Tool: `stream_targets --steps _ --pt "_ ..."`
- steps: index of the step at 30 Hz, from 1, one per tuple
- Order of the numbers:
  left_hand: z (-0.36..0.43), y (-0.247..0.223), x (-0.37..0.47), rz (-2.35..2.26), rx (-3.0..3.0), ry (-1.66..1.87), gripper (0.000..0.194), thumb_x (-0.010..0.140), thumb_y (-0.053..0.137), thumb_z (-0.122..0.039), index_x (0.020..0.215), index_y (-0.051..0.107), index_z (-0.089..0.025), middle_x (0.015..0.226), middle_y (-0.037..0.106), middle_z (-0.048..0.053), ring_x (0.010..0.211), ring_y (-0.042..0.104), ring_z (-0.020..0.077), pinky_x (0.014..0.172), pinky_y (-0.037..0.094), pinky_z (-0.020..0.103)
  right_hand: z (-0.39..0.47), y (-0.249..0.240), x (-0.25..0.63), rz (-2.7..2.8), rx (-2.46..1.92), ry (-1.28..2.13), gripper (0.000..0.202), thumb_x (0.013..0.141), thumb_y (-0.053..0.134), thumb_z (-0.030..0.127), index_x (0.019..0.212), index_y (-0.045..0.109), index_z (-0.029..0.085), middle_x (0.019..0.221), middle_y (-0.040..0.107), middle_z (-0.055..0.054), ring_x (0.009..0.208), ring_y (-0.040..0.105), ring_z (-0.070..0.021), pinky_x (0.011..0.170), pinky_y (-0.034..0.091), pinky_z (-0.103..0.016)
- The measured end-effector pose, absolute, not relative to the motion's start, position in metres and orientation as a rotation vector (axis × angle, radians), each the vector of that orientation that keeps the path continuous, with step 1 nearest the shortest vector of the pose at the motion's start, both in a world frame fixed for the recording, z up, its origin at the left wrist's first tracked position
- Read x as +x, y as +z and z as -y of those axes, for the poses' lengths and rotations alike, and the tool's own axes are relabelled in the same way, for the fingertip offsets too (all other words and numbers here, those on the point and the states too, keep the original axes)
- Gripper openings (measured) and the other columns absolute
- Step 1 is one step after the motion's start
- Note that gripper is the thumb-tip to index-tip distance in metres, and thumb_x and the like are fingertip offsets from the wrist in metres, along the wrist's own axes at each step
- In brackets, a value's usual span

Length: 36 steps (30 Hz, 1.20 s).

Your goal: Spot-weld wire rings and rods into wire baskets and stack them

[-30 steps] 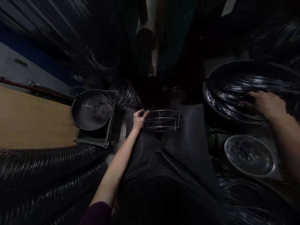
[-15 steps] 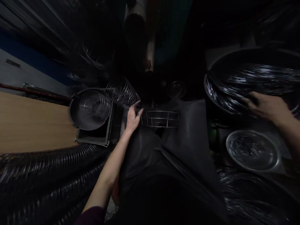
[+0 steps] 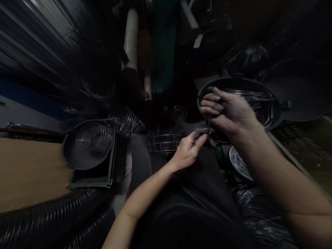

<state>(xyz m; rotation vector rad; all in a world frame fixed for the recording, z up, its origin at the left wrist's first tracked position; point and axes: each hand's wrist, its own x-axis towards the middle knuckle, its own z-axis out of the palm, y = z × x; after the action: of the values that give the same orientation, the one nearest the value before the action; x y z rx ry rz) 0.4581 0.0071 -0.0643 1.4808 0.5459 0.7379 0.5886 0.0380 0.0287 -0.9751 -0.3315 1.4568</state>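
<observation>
Over the lap my left hand is closed, with thumb and forefinger pinched at the lower end of a thin wire piece. Just above and to the right, my right hand is curled closed around the same piece, whose upper part its fingers hide. The piece is blurred and dark. A curved wire frame with thin crossbars lies on the dark apron, partly behind my left hand. Behind my right hand stands a large round basin of shiny bent wires.
At left, a round tub with wire rings sits on a crate, beside a stack of wire rings. A metal bowl of small wire pieces is at right. Bundled wires lie below it. Machine parts rise ahead.
My right hand has left the wire basin and come in to the middle, now closed on a thin piece. My left hand has moved right from the frame's edge to meet it. The view has turned right.
</observation>
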Motion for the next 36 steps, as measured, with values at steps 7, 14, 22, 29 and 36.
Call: stream_targets --steps 7,14,22,29,36 --pt "-0.028 -0.051 0.457 -0.487 1.044 0.794 0.030 0.082 0.059 -0.043 0.098 0.063 -0.017 0.066 0.054 -0.002 0.058 0.054 0.0078 0.063 0.046 0.022 -0.036 -0.019 0.599 0.760 -1.147 1.225 0.027 0.091 0.046 0.043 0.083 0.055 0.019 0.066 0.055 0.001 0.059 0.055 -0.0110 0.057 0.048 -0.023" --pt "-0.083 -0.036 0.462 -0.631 0.759 0.799 0.015 0.088 0.049 -0.022 0.095 0.058 -0.012 0.066 0.059 0.000 0.056 0.062 0.0093 0.058 0.050 0.021 0.033 -0.107 0.580 1.350 -1.512 0.970 0.035 0.080 0.056 0.050 0.087 0.067 0.018 0.090 0.067 -0.007 0.087 0.061 -0.0212 0.077 0.048 -0.032" --pt "-0.095 -0.040 0.457 -0.751 0.812 0.696 0.019 0.086 0.055 -0.025 0.097 0.054 -0.010 0.070 0.065 0.005 0.064 0.067 0.0159 0.064 0.053 0.028 0.025 -0.112 0.566 1.423 -1.487 0.900 0.034 0.087 0.047 0.044 0.083 0.068 0.018 0.083 0.065 -0.006 0.078 0.060 -0.0174 0.071 0.047 -0.027" --pt "-0.091 -0.055 0.434 -0.747 0.999 0.487 0.034 0.069 0.076 -0.022 0.097 0.062 -0.009 0.079 0.069 0.008 0.072 0.067 0.0149 0.067 0.051 0.024 0.009 -0.109 0.565 1.421 -1.555 0.899 0.029 0.083 0.055 0.044 0.082 0.069 0.019 0.079 0.068 -0.004 0.068 0.063 -0.0186 0.064 0.046 -0.027" --pt "-0.091 -0.073 0.419 -0.853 1.025 0.547 0.041 0.062 0.080 -0.028 0.094 0.064 -0.007 0.081 0.070 0.010 0.070 0.067 0.0155 0.070 0.053 0.027 -0.001 -0.112 0.553 1.294 -1.556 1.212 0.036 0.084 0.050 0.051 0.086 0.065 0.019 0.062 0.064 0.000 0.055 0.062 -0.0164 0.055 0.047 -0.025"
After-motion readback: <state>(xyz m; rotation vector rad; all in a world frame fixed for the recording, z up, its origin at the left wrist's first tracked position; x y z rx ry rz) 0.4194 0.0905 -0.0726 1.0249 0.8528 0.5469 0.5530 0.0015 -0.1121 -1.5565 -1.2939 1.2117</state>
